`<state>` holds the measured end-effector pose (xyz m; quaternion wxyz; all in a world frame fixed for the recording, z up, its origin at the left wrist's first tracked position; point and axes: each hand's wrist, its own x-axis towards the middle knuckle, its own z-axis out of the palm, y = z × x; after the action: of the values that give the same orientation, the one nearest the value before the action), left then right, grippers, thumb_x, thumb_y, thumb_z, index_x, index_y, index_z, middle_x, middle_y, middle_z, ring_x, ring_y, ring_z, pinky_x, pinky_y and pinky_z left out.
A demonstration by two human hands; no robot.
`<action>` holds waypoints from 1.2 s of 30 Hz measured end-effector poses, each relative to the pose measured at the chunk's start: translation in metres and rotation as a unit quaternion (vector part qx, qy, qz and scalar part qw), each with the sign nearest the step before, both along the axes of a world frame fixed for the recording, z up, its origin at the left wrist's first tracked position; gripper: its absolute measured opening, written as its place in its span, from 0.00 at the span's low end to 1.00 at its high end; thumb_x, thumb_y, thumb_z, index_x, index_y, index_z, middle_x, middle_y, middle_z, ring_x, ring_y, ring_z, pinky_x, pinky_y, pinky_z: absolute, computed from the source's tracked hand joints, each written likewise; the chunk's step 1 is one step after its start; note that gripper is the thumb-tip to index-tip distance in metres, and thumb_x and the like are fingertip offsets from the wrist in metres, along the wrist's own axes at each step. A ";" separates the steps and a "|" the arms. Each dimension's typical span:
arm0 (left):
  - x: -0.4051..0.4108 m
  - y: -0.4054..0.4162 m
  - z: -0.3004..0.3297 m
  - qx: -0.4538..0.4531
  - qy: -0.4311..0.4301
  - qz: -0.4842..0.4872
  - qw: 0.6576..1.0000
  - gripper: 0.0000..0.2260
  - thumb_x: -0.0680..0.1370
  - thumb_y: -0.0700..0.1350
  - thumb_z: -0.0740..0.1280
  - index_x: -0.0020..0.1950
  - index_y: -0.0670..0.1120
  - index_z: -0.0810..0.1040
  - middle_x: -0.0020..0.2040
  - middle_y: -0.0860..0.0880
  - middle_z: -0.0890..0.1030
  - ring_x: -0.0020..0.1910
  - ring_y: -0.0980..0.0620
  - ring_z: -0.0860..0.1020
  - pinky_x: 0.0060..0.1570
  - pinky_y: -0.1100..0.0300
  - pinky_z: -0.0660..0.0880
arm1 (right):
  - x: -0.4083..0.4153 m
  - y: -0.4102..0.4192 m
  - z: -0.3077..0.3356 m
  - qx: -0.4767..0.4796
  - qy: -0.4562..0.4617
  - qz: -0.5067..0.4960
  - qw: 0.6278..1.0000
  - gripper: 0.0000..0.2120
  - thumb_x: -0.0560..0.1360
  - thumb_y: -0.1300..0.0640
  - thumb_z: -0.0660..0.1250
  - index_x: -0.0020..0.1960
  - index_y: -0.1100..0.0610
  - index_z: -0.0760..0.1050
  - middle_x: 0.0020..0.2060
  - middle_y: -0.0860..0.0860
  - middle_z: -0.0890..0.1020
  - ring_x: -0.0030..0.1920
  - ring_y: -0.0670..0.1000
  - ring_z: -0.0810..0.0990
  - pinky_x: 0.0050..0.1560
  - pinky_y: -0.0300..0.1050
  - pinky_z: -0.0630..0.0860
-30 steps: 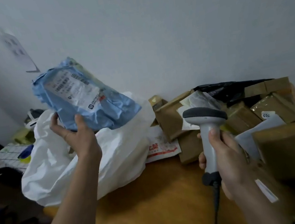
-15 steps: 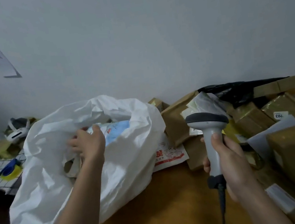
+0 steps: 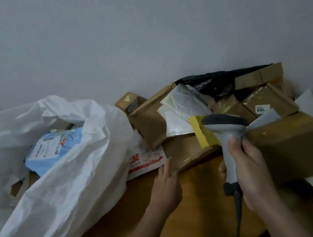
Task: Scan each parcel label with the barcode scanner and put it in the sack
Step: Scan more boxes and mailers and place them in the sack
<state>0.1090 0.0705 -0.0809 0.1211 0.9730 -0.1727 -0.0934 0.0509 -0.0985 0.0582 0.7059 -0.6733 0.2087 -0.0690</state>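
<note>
The right hand (image 3: 251, 171) is gripping the grey handheld barcode scanner (image 3: 226, 138) upright. The left hand (image 3: 166, 185) is reaching with fingers extended, touching a flat brown parcel (image 3: 186, 150) right of the white plastic sack (image 3: 63, 179), where the blue plastic parcel (image 3: 53, 150) is lying.

Person, seen from a head camera; two bare forearms and two hands in view.

Left hand (image 3: 166, 187): bare, no glove, no ring visible. Left forearm (image 3: 136, 235): bare to the bottom edge of the view, no sleeve, no watch or band at the wrist.

Right hand (image 3: 249, 171): bare, no glove, no ring visible; thumbnail short and unpainted. Right forearm (image 3: 286, 220): bare to the bottom edge of the view, no sleeve or wristband.

Dim light and blur; finer marks cannot be made out.
</note>
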 end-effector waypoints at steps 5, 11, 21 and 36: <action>0.027 -0.005 -0.059 0.093 0.153 0.099 0.979 0.31 0.79 0.41 0.63 0.78 0.54 0.54 0.78 0.47 0.30 0.78 0.39 0.47 0.71 0.41 0.63 | 0.014 -0.034 -0.024 -0.016 0.021 0.029 0.999 0.12 0.81 0.46 0.55 0.46 0.49 0.73 0.27 0.53 0.76 0.28 0.50 0.75 0.31 0.46 0.69; 0.066 0.000 -0.087 0.118 0.192 0.144 0.963 0.33 0.81 0.44 0.59 0.80 0.53 0.43 0.79 0.51 0.31 0.78 0.38 0.36 0.75 0.38 0.46 | 0.025 -0.058 -0.040 -0.011 0.044 0.064 0.997 0.19 0.71 0.37 0.54 0.52 0.47 0.74 0.28 0.52 0.77 0.28 0.46 0.75 0.29 0.40 0.70; 0.041 0.006 -0.090 0.037 0.136 0.118 0.983 0.34 0.79 0.39 0.61 0.80 0.50 0.47 0.81 0.53 0.46 0.80 0.51 0.45 0.77 0.41 0.47 | 0.025 -0.063 -0.047 -0.005 0.047 0.075 0.996 0.21 0.71 0.38 0.54 0.53 0.50 0.74 0.27 0.52 0.77 0.28 0.47 0.75 0.29 0.40 0.71; -0.072 -0.025 -0.024 -0.199 0.038 -0.001 0.979 0.23 0.81 0.43 0.63 0.75 0.55 0.66 0.75 0.62 0.63 0.72 0.61 0.64 0.70 0.69 0.61 | -0.016 -0.031 -0.021 -0.003 -0.007 0.059 0.998 0.10 0.81 0.46 0.56 0.51 0.47 0.74 0.27 0.50 0.77 0.30 0.48 0.77 0.33 0.47 0.73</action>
<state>0.0375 0.0453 -0.1051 0.3187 0.9250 -0.1844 -0.0943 0.0349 -0.1290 0.0374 0.7081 -0.6861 0.1637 -0.0321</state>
